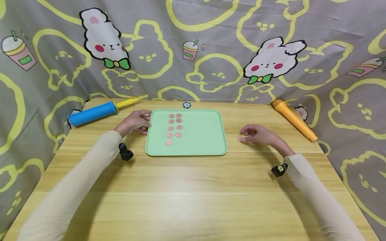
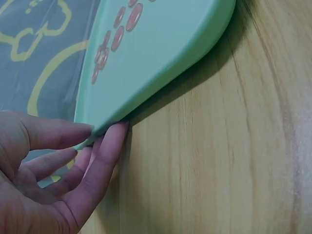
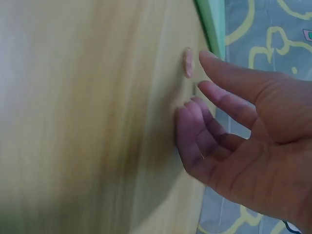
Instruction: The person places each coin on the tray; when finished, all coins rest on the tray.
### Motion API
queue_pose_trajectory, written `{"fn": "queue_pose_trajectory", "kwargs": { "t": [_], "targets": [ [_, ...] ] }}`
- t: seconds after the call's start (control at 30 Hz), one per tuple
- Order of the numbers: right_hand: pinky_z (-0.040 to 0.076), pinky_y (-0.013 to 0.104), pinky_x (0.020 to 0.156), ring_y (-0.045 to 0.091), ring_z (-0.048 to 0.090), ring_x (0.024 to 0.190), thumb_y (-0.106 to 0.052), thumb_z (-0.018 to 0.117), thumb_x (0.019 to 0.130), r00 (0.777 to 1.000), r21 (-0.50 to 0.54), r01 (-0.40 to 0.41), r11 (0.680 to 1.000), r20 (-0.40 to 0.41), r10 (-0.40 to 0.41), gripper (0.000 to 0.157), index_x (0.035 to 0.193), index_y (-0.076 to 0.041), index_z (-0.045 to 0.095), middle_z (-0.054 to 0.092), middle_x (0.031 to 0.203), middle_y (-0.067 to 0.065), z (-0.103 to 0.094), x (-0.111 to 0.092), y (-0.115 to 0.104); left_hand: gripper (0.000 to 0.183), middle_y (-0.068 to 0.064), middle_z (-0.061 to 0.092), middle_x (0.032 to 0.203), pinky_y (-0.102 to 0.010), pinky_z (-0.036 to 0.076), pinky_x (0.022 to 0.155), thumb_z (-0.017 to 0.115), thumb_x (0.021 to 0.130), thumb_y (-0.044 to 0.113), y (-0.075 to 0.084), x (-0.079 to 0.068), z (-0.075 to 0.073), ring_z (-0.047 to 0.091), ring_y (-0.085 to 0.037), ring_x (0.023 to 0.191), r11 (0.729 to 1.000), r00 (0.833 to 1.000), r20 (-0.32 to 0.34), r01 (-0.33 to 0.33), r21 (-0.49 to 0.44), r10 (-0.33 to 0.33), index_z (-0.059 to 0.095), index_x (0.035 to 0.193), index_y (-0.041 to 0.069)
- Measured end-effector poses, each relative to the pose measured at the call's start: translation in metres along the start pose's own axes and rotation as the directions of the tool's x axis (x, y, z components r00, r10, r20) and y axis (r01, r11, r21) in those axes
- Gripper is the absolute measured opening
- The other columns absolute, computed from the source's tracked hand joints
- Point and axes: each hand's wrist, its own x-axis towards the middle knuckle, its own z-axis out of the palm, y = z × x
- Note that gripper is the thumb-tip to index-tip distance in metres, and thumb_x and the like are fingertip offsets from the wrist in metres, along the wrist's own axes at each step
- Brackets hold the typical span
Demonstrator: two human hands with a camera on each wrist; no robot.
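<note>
A pale green tray (image 1: 199, 134) lies on the table, with several copper-coloured coins (image 1: 170, 143) in two columns on its left half. My left hand (image 1: 137, 121) holds the tray's left edge. In the left wrist view, the thumb (image 2: 61, 134) lies on the rim and a finger (image 2: 105, 156) is under it. My right hand (image 1: 256, 134) is right of the tray, low over the wood. A single coin (image 3: 188, 63) is just beyond its thumb tip, seen nearly edge-on. In the right wrist view the thumb and fingers are apart, with nothing between them.
Behind the tray lies a dark poker chip (image 1: 187, 105). A blue pump (image 1: 93, 113) with a yellow nozzle is at the back left, and an orange toy microphone (image 1: 294, 119) at the back right. A patterned curtain (image 1: 193, 73) hangs around the wooden table (image 1: 181, 190).
</note>
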Motion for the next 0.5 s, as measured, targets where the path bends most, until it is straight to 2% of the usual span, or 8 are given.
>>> {"fn": "queue_pose_trajectory", "kwargs": {
  "t": [0.2,0.5],
  "targets": [
    [0.043,0.023,0.071,0.02,0.051,0.084,-0.012,0.076,0.097,0.995,-0.091,0.076,0.993,-0.062,-0.082,0.025,0.115,0.003,0.067,0.06,0.098,0.016,0.01,0.005,0.003,0.076,-0.029,0.04,0.148,-0.039,0.065,0.075,0.059,0.1,0.0,0.004,-0.003,0.001,0.062,-0.034,0.105,1.0,1.0,-0.005,-0.012,0.023,0.012,0.022,0.167,0.004],
    [0.045,0.032,0.075,0.023,0.054,0.083,-0.004,0.072,0.098,0.989,-0.207,0.06,0.977,-0.117,-0.085,0.011,0.105,0.002,0.066,0.062,0.092,0.013,0.023,0.008,-0.005,0.077,-0.027,0.042,0.141,-0.041,0.066,0.074,0.062,0.101,0.001,0.0,-0.001,0.0,0.064,-0.032,0.102,0.999,0.999,-0.023,-0.027,0.02,0.028,0.022,0.167,0.004]
  ]
}}
